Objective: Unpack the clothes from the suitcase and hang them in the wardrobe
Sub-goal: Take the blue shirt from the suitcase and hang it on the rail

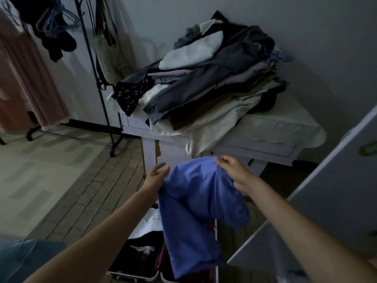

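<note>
A: Item one, the grip. How is it recorded?

B: The blue garment point(195, 201) is held up at its top edge by the right hand point(234, 170), whose fingers are pinched on the fabric. The left hand point(157, 172) is entered as spread, fingers relaxed, just beside the garment's left edge; whether it touches the cloth cannot be told.

A: Position of the garment?

B: It is hung in the air between the two forearms, above the open suitcase point(142, 260), which is seen low in the frame with dark red and white clothes inside.

A: Next outward?

B: A white table point(265, 127) is listed beyond the hands, against the wall. A pile of clothes point(214, 78) is stacked on it: grey trousers, pale and beige pieces, and a black patterned piece at the left end.

A: Further items?

B: A black clothes rack point(98, 78) is stood left of the table, with a pink garment point(26, 78), dark clothes and blue hangers point(59, 19) hung on it. A white door panel point(336, 190) is noted at the right edge.
</note>
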